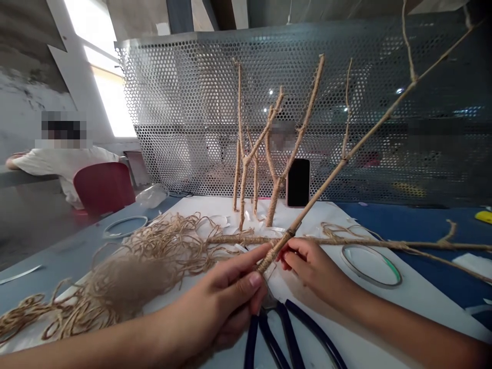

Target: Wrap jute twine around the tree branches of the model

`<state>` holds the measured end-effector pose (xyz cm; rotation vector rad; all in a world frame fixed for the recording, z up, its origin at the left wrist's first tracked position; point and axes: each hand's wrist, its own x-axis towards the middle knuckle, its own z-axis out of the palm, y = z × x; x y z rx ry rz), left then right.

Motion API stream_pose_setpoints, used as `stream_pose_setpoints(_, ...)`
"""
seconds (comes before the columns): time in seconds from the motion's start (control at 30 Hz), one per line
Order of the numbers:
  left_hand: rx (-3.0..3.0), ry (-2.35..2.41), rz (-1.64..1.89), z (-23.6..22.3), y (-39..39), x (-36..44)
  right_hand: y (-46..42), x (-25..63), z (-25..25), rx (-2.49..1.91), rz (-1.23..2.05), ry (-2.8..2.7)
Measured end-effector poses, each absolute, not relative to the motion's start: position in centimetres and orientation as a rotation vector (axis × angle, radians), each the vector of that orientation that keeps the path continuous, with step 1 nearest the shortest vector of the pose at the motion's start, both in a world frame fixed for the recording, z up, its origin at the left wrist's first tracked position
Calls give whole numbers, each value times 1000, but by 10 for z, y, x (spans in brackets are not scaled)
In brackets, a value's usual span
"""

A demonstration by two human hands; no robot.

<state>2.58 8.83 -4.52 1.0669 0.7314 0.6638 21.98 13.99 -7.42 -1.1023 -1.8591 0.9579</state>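
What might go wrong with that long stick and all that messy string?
The long branch slants up far beyond the left hand, so if it swung it might knock the upright phone or the standing branches.

The string lies in a loose, looping heap, so it could tangle.

Dark handles lie close below the left hand, which might bump them.

Daylight glares from a blown-out window (113, 102) far left beyond the fingers (246, 260); the mesh panel (184, 113) behind them dims rightward, flecked with glints. Twine (142, 277) left of them looks blurred; wide-angle stretching distorts the edges.
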Motion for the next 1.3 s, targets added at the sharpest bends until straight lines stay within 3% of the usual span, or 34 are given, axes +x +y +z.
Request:
stream_pose_setpoints(0.23, 1009, 603, 557, -48, 94, 21, 139, 218, -75, -1092, 949, -1916)
stream_pose_setpoints(0.67, 1054, 652, 672, -50, 91, 21, 139, 218, -72, -989, 1105, -1771)
stream_pose_setpoints(1.3, 1381, 831, 697, -55, 86, 23, 141, 220, -73, -1081, 1032, -1751)
